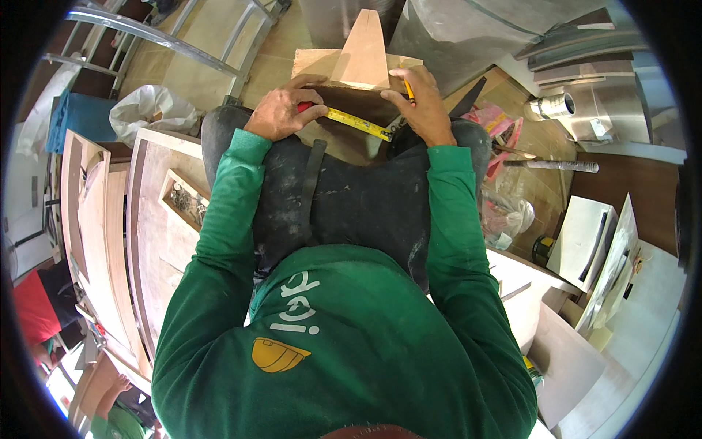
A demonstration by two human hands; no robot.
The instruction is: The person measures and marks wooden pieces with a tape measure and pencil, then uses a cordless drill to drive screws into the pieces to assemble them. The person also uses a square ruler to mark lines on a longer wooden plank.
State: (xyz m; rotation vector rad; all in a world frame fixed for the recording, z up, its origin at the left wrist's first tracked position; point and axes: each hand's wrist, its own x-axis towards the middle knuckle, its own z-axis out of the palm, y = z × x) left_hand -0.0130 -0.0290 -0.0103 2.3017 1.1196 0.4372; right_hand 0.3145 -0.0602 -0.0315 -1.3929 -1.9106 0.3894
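Observation:
My left hand (285, 110) is closed round a tape measure, whose red case partly shows between the fingers. Its yellow blade (358, 124) runs out to the right across the front of a wooden board (316, 63) at my knees. With my right hand (424, 104) I grip a yellow pencil (409, 91), fingers near the board's right end. A tapered piece of wood (363, 55) lies against the board and points away from me. The fingers of both hands are next to the board's edges; whether they press on it is hard to tell.
A metal ladder (161, 36) lies far left, near a white sack (155, 113). Left of me, a small wooden box (183, 199) of metal bits rests on panels. Right are a pink bag (497, 126), a metal tube (552, 166) and a tin (550, 107). Another person's arm (110, 399) shows lower left.

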